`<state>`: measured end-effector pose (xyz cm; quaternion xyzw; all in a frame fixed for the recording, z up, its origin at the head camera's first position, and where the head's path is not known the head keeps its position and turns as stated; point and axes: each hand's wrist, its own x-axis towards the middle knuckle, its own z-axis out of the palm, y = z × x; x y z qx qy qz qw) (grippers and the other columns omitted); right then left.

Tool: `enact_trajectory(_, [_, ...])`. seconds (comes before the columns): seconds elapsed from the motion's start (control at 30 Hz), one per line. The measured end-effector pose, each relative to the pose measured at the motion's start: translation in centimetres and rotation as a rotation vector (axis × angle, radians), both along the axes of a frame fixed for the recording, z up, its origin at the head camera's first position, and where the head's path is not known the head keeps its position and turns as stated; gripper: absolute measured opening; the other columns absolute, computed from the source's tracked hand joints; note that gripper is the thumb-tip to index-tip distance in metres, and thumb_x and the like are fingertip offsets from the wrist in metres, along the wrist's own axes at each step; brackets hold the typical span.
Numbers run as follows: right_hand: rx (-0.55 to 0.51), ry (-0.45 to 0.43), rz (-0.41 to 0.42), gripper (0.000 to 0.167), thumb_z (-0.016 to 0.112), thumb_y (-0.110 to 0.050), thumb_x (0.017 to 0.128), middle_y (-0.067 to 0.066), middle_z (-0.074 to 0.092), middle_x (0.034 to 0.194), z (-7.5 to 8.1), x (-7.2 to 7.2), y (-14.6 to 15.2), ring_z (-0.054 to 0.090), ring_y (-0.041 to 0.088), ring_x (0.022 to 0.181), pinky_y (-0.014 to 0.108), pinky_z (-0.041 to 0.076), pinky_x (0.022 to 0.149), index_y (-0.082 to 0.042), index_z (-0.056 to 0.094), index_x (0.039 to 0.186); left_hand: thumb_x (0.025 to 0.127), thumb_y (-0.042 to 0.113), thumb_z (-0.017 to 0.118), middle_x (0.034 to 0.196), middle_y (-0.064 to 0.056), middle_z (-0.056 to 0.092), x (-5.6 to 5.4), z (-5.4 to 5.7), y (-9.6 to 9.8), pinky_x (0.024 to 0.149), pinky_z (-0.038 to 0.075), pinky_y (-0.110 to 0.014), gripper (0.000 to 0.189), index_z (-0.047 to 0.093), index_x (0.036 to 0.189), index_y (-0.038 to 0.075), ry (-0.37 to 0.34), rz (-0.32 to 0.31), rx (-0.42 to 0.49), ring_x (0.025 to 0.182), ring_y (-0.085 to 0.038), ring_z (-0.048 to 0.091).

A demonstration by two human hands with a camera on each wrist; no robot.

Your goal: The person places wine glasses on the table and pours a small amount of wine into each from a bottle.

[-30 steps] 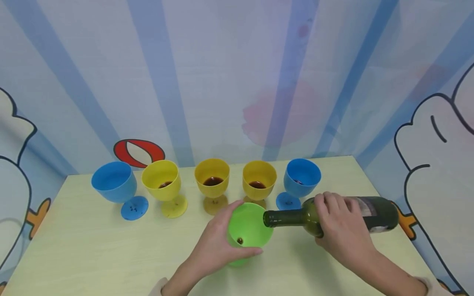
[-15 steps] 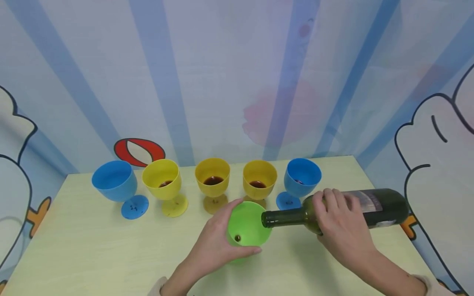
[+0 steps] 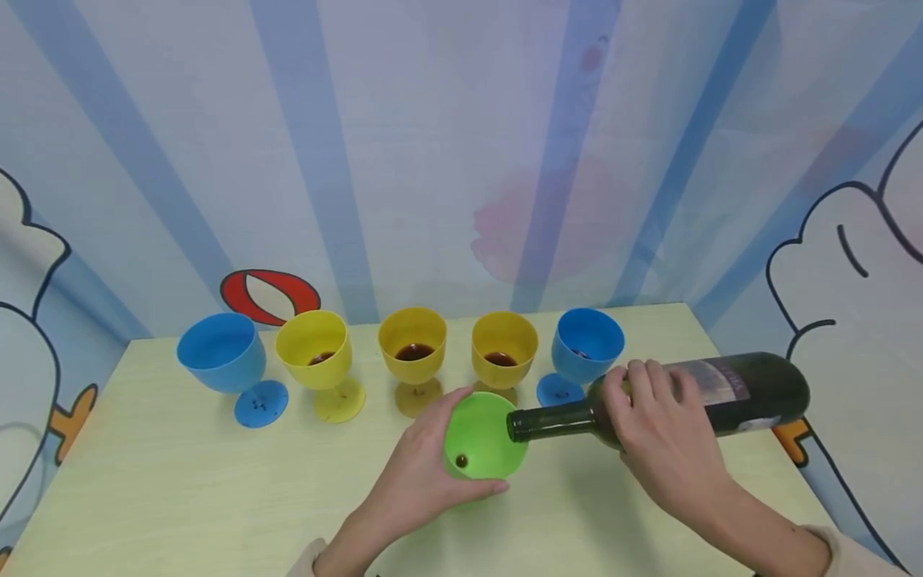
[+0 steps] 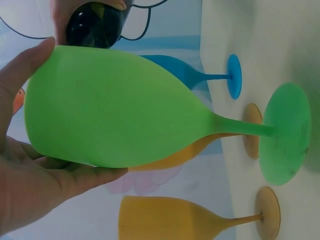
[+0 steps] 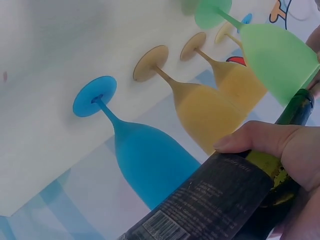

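Observation:
My left hand [image 3: 425,465] grips the bowl of a green plastic goblet [image 3: 490,441], thumb on the near side and fingers round the far side. A small dark drop shows inside, low on the left. The left wrist view shows the goblet [image 4: 120,110] with its stem and round foot against the tabletop. My right hand [image 3: 667,441] holds a dark green wine bottle [image 3: 767,393] round its shoulder. Its base is raised above the neck, and the mouth overlaps the goblet's right rim. In the right wrist view the bottle's label [image 5: 200,200] faces the camera.
Behind stand goblets in a row: a blue goblet [image 3: 223,353] at left, three yellow ones including the middle goblet [image 3: 413,361], and another blue goblet [image 3: 587,344] at right. Dark liquid shows in several. A printed backdrop [image 3: 433,160] rises behind the pale table [image 3: 180,481].
The bottle's base has swung up and to the right, steepening its tilt, while its mouth shifts slightly left over the green goblet. The left hand stays nearly still.

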<state>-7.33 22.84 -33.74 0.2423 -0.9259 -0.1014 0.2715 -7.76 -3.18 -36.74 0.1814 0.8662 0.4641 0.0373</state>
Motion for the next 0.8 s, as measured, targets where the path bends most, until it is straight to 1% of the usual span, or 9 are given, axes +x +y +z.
enact_trajectory(0.07, [0.012, -0.006, -0.002, 0.049, 0.078, -0.005, 0.06, 0.027, 0.053, 0.089, 0.1, 0.0, -0.1, 0.051, 0.041, 0.081, 0.055, 0.043, 0.072, 0.007, 0.049, 0.097, 0.059, 0.039, 0.084, 0.128, -0.004, 0.047, 0.0, 0.0, 0.0, 0.085, 0.043, -0.048, 0.092, 0.039, 0.135, 0.014, -0.009, 0.001, 0.0, 0.109, -0.026, 0.046])
enact_trajectory(0.17, [0.034, -0.021, -0.01, 0.05, 0.079, -0.005, 0.061, 0.027, 0.053, 0.09, 0.3, 0.0, -0.1, 0.051, 0.041, 0.082, 0.055, 0.044, 0.073, 0.006, 0.048, 0.098, 0.059, 0.04, 0.084, 0.128, -0.004, 0.047, 0.0, -0.1, 0.0, 0.085, 0.043, -0.048, 0.092, 0.039, 0.135, 0.014, -0.017, 0.0, -0.003, 0.11, -0.026, 0.046])
enact_trajectory(0.3, [0.061, -0.04, -0.018, 0.051, 0.081, -0.006, 0.061, 0.027, 0.053, 0.09, 0.6, 0.0, -0.2, 0.052, 0.04, 0.082, 0.054, 0.044, 0.074, 0.006, 0.048, 0.099, 0.059, 0.039, 0.084, 0.128, -0.004, 0.047, 0.0, -0.1, 0.0, 0.085, 0.043, -0.047, 0.092, 0.039, 0.135, 0.013, -0.011, -0.001, -0.003, 0.109, -0.026, 0.046])
enact_trajectory(0.47, [0.093, -0.032, -0.02, 0.048, 0.079, -0.001, 0.064, 0.027, 0.052, 0.089, 0.9, 0.0, -0.3, 0.051, 0.04, 0.081, 0.053, 0.044, 0.073, 0.006, 0.047, 0.099, 0.059, 0.038, 0.084, 0.127, -0.004, 0.047, -0.1, 0.0, 0.1, 0.084, 0.043, -0.047, 0.092, 0.039, 0.134, 0.013, -0.003, -0.003, -0.005, 0.109, -0.026, 0.046])
enact_trajectory(0.6, [0.116, -0.039, -0.033, 0.052, 0.081, 0.0, 0.061, 0.027, 0.051, 0.089, 1.2, 0.0, -0.4, 0.051, 0.039, 0.081, 0.053, 0.044, 0.074, 0.006, 0.047, 0.099, 0.059, 0.036, 0.084, 0.126, -0.004, 0.048, -0.1, 0.2, 0.2, 0.083, 0.044, -0.047, 0.091, 0.039, 0.134, 0.013, -0.009, -0.005, 0.001, 0.108, -0.026, 0.046])
enact_trajectory(0.8, [0.133, -0.042, -0.041, 0.056, 0.084, -0.001, 0.057, 0.026, 0.051, 0.088, 1.4, 0.0, -0.4, 0.05, 0.039, 0.082, 0.053, 0.044, 0.075, 0.006, 0.047, 0.1, 0.06, 0.039, 0.084, 0.125, -0.004, 0.048, -0.1, 0.3, 0.2, 0.083, 0.044, -0.046, 0.091, 0.039, 0.134, 0.013, -0.029, -0.006, -0.002, 0.107, -0.025, 0.047])
